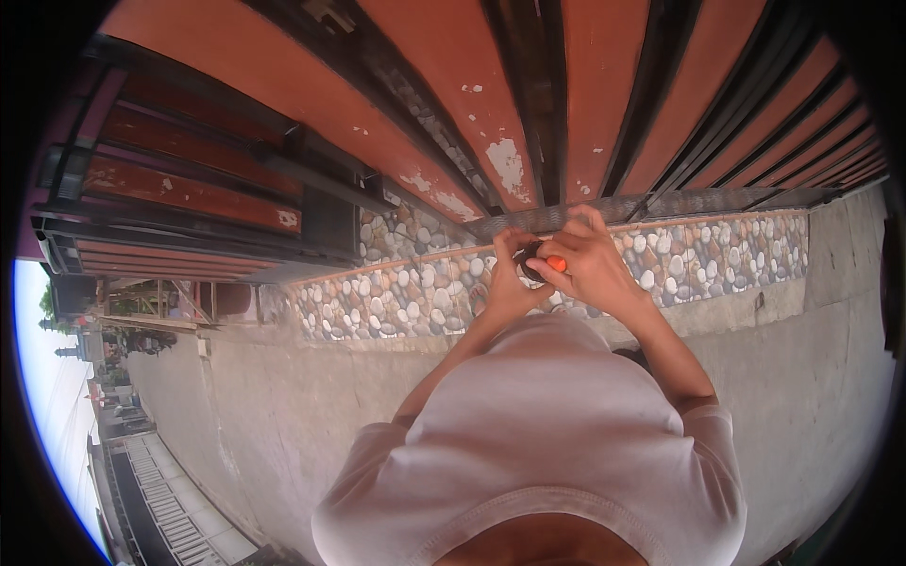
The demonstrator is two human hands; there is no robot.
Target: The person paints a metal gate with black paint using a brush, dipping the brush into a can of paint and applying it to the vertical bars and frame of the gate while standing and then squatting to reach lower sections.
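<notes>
Both of my hands are close together in front of my chest, near the fence. My left hand (512, 281) is closed around a small dark, rounded thing (531, 264) whose kind I cannot make out. From the right, my right hand (596, 267) meets it, fingers bent and closed. A small bright orange piece (557, 264) shows between the right thumb and fingers, right beside the dark thing. Whether the orange piece and the dark thing are joined is hidden by the fingers.
Ahead stands a fence of orange-red panels (609, 85) with peeling paint and dark metal bars (543, 113). Below it runs a low wall with a pebble pattern (727, 257). Grey concrete pavement (274, 396) spreads around me, and a road with buildings lies far left.
</notes>
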